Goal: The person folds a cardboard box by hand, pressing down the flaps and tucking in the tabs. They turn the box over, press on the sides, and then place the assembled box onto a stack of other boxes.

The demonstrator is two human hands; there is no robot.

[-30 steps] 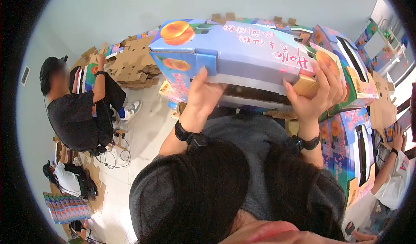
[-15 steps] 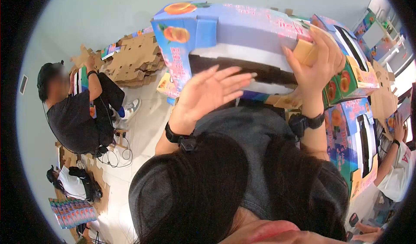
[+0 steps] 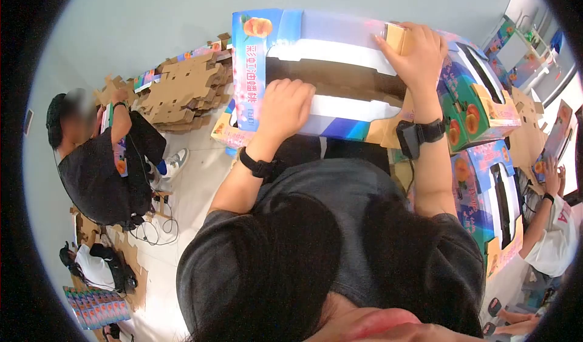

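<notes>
A blue and white printed cardboard box with peach pictures lies in front of me, a long slot open along the face towards me. My left hand has its fingers curled over the slot's near edge, at the left part of the box. On the right end, by a tan cardboard flap, my right hand grips the box, thumb apart from the fingers on top. The undersides of both hands are hidden.
Printed boxes stand stacked at the right. Flat cardboard sheets are piled at the left. A seated person in black is at the left, another person below. A person's arm reaches in at the right.
My left hand has gone from spread and raised to curled on the box edge. The box has turned to sit more level, and my right hand has shifted slightly left with it.
</notes>
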